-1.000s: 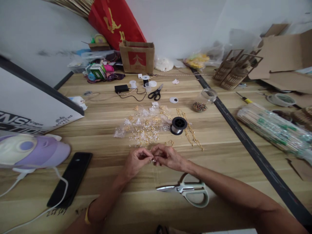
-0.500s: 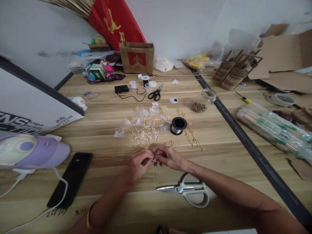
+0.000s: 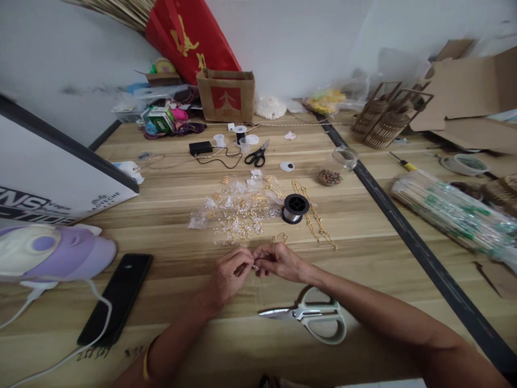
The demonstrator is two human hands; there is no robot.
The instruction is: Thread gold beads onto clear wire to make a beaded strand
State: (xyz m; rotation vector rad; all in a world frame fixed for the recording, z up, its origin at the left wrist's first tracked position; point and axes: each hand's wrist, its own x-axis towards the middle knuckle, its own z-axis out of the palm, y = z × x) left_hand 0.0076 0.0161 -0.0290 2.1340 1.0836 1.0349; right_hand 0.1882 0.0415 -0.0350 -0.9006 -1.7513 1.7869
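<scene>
My left hand (image 3: 232,272) and my right hand (image 3: 278,261) meet fingertip to fingertip above the wooden table. Both are closed in a pinch around a small shiny bead piece (image 3: 255,267), and a thin thread hangs below it. Which fingers bear the piece is too small to tell. Just beyond lie scattered gold and clear beads (image 3: 242,215), a short gold chain (image 3: 280,237) and a black spool of clear line (image 3: 295,208). Long gold chains (image 3: 313,215) rest right of the spool. Light-handled scissors (image 3: 319,315) lie nearer me, beside my right forearm.
A black phone (image 3: 117,299) and a purple-white device (image 3: 60,250) with a white cable are at left. Farther back are black scissors (image 3: 257,156), a jar of beads (image 3: 336,167) and a paper bag (image 3: 226,97). Wrapped sticks (image 3: 452,210) lie at right.
The fingers of my left hand have drawn closer together, narrowing the gap between thumb and forefinger. My right hand has barely moved.
</scene>
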